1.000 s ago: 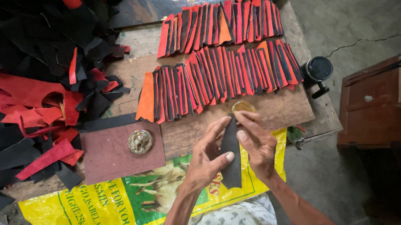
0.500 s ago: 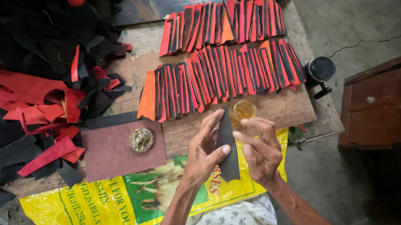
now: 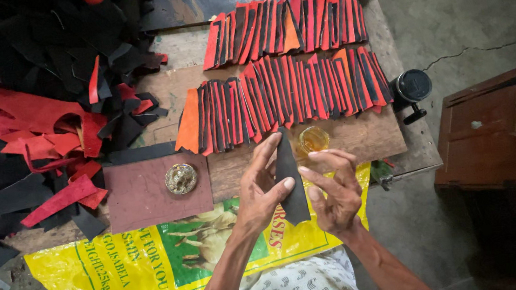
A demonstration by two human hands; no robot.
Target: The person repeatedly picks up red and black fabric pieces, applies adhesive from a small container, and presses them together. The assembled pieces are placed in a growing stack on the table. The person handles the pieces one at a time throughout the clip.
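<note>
My left hand holds a black, tapered leather strip upright, thumb pressed on its face. My right hand is next to it with fingers spread, fingertips at the strip's right edge. Just beyond the hands a small round container of amber liquid sits on the wooden board. Two rows of overlapping red and black strips lie across the board further away.
A heap of red and black leather scraps covers the left side. A dark red square piece with a round metal object lies at front left. A yellow printed sack hangs over the front edge. A brown wooden cabinet stands at right.
The black strip has been raised and shifted slightly forward in my left hand. My right hand's fingers have spread and moved off its face to its right edge.
</note>
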